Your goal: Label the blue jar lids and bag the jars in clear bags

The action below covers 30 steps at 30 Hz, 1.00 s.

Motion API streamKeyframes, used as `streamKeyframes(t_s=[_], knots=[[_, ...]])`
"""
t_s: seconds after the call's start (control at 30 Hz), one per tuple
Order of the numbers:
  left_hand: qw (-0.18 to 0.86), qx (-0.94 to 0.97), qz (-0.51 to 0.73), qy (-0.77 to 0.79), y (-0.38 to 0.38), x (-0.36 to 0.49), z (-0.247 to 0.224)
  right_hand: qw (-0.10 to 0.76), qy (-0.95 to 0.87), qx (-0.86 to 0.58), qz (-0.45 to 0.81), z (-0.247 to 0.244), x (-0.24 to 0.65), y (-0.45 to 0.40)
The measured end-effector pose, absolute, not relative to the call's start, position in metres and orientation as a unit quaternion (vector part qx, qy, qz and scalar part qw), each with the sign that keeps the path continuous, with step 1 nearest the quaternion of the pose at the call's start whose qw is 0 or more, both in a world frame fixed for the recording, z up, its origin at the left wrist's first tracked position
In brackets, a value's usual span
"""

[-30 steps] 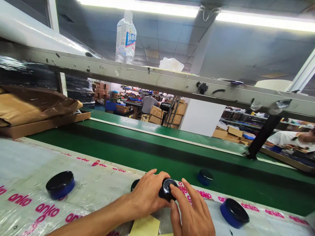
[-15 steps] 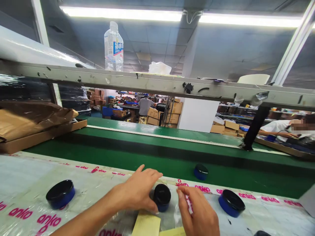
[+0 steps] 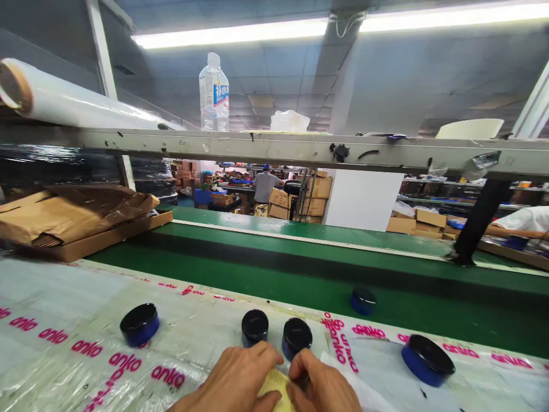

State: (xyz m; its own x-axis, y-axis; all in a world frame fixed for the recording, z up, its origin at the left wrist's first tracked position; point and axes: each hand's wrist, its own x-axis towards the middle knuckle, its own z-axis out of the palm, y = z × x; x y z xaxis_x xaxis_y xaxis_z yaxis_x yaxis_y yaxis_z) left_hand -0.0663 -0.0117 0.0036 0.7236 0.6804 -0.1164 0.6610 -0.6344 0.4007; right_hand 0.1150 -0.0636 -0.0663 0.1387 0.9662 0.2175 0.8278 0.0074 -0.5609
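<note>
At the bottom middle, my left hand (image 3: pixel 242 379) and my right hand (image 3: pixel 326 384) are close together on a small pale yellow sheet (image 3: pixel 274 392). My left fingers and thumb close on its left side. The right fingers are pinched at its right edge, and part of the sheet is hidden by the hands. Just beyond my fingertips stand two round, black-topped blue jars, a left jar (image 3: pixel 254 326) and a right jar (image 3: pixel 297 336). Similar jars sit farther out: one at the left (image 3: pixel 140 324) and another at the right (image 3: pixel 428 359).
Past the plastic-wrapped table (image 3: pixel 206 326) runs a green conveyor belt (image 3: pixel 266 274) with one more jar (image 3: pixel 363 300) on it. A cardboard tray (image 3: pixel 98 236) holds brown paper at left. A shelf beam (image 3: pixel 274 149) crosses above, carrying a bottle (image 3: pixel 214 94). People work in the background.
Both hands have drawn back from the middle jar to the yellow sheet and closed on it. Two jars now stand side by side there. The view has turned a little left.
</note>
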Motion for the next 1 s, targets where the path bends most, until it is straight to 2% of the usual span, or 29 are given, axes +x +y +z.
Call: streamKeyframes(t_s=[0.17,0.27,0.4,0.6,1.0], knots=[[0.247,0.880,0.134,0.382,-0.009,-0.068,-0.001,0.435,-0.606,-0.589,0.312,-0.067,0.129,-0.060],[0.280,0.851,0.148,0.418,-0.008,-0.070,0.003,0.466,-0.574,-0.578,0.345,-0.064,0.129,-0.061],[0.354,0.824,0.152,0.415,-0.007,-0.071,0.006,0.448,-0.581,-0.594,0.328,-0.057,0.122,-0.063],[0.361,0.817,0.160,0.421,-0.008,-0.070,0.007,0.426,-0.589,-0.612,0.312,-0.047,0.116,-0.066],[0.401,0.782,0.201,0.433,-0.011,-0.065,-0.002,0.487,-0.643,-0.555,0.200,-0.052,0.111,-0.063]])
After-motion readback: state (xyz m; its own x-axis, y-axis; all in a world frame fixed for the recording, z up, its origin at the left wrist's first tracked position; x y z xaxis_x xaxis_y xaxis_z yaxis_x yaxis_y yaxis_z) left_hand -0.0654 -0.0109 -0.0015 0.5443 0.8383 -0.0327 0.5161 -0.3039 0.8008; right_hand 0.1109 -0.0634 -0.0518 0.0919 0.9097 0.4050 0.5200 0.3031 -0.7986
